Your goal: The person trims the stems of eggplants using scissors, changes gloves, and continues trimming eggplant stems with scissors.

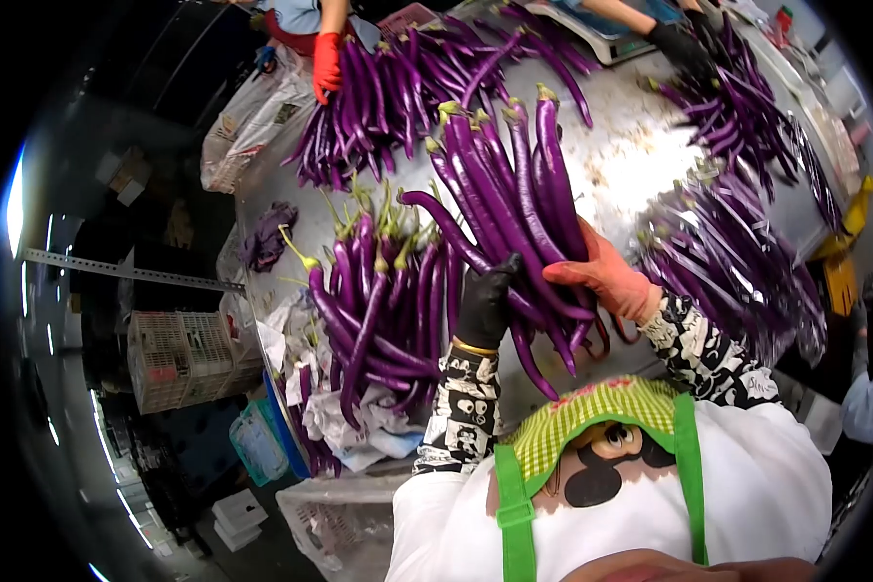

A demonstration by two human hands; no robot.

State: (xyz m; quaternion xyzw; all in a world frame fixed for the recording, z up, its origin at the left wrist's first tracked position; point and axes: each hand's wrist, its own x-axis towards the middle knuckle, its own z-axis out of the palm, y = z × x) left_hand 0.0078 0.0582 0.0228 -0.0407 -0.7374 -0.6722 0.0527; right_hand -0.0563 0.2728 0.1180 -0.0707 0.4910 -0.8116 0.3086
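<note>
Left hand [490, 306] and right hand [613, 276] have the bunch [500, 199] gripped from either side, fingers closed about its near half, right above the worktop [616, 170]! Gentle, even pressure suits that smooth skin, and the stray eggplant [444, 226] jutting left wants tucking in, well short of the far heap [388, 92].

Held eggplant bundle [496, 191], purple, glossy, green-capped, slanted, count unclear
</note>
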